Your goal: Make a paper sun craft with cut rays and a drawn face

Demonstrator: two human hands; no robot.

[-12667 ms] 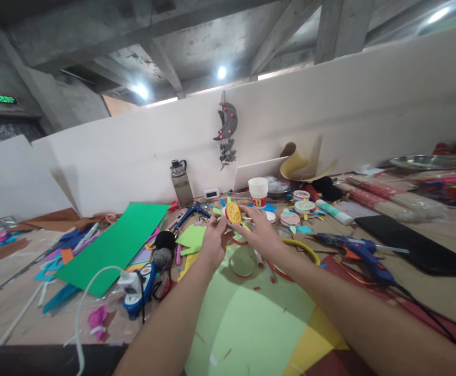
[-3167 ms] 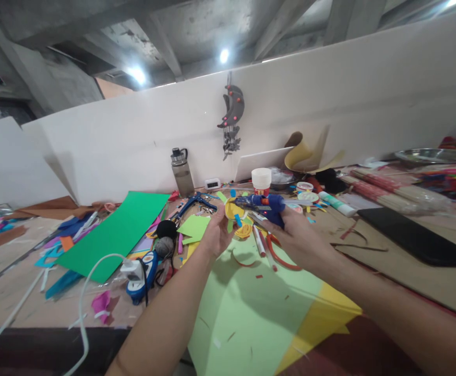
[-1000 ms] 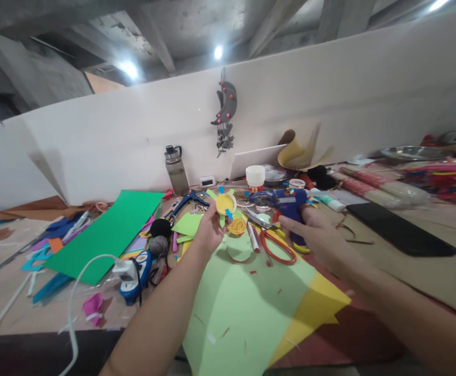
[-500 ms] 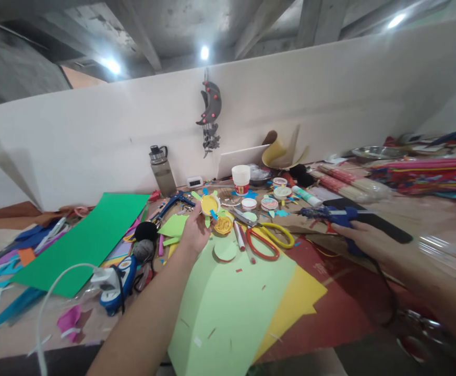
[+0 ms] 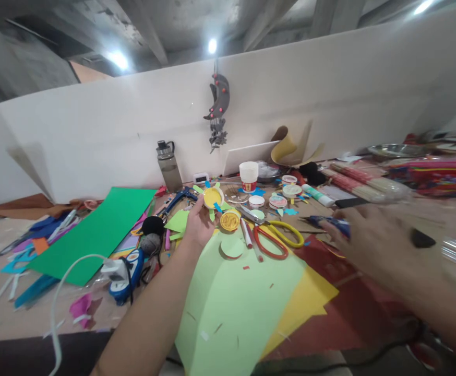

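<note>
Pinched in my left hand [image 5: 200, 225] is a round yellow disc [image 5: 213, 198] with a pale rim and green and blue paper tabs around its edge. A yellow patterned disc [image 5: 230, 221] lies just right of it. My right hand [image 5: 372, 237], blurred by motion, is over a blue glue gun [image 5: 335, 225] at the right; its fingers partly hide the gun, and whether they grip it is unclear. Scissors with red and yellow handles [image 5: 286, 235] lie between the hands, beside a pale green paper circle [image 5: 231, 247] on light green sheets [image 5: 239, 303].
At the left are a green sheet [image 5: 95, 235], a blue power strip [image 5: 128, 282] and a white cable [image 5: 58, 308]. A bottle [image 5: 169, 169] and paper cups [image 5: 249, 175] stand toward the back wall. Bundled sticks [image 5: 355, 180] lie at the right.
The view has shifted, so the table things appear slightly further right. My right hand has changed its pose over the glue gun and now covers more of it. My left hand still holds the disc.
</note>
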